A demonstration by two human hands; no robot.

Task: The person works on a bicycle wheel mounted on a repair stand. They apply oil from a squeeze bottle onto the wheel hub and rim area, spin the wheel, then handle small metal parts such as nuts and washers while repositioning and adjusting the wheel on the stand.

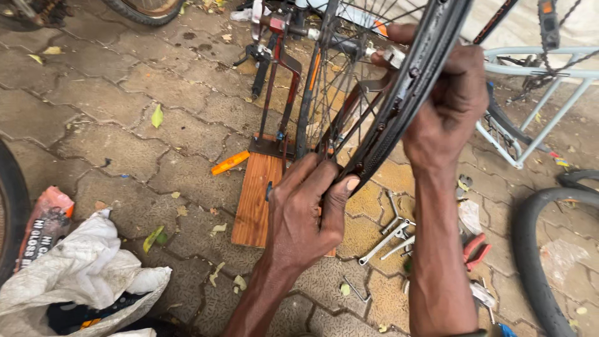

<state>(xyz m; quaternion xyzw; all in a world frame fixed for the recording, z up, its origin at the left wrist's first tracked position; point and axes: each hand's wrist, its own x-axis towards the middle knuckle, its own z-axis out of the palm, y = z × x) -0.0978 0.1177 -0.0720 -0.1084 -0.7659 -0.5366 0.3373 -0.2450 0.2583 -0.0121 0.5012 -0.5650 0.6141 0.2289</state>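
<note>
Over wet paving stones, you work at a bicycle wheel (399,93) that stands upright in a truing stand (277,93), whose red-brown uprights rise from a wooden base (256,200).

Left hand (306,212): closed on the lower arc of the rim, thumb pressed to the rim's outer face, fingers curled round behind where the spokes (340,81) meet it.

Right hand (446,106): closed over the rim higher up, fingers wrapped across the black edge, wrist near vertical. Both hands grip the same rim, well apart along its curve.

Wheel position: centre top of view, its hub end lost at the upper edge, lower rim just above the wooden base.

Packages: a red-orange bag (43,221) with white lettering lies at far left, partly under a crumpled white sack (87,268) that fills the lower left corner. Label text not recorded.

Other items: an orange strip (229,162) lies on the paving just left of the base. Several steel wrenches (390,231) lie on yellow-stained stones between your forearms. Red-handled pliers (475,246) lie right of the right forearm. A pale blue bicycle frame (530,106) stands at upper right, with a loose black tyre (536,262) below it. Scattered leaves (156,116) dot the ground.
</note>
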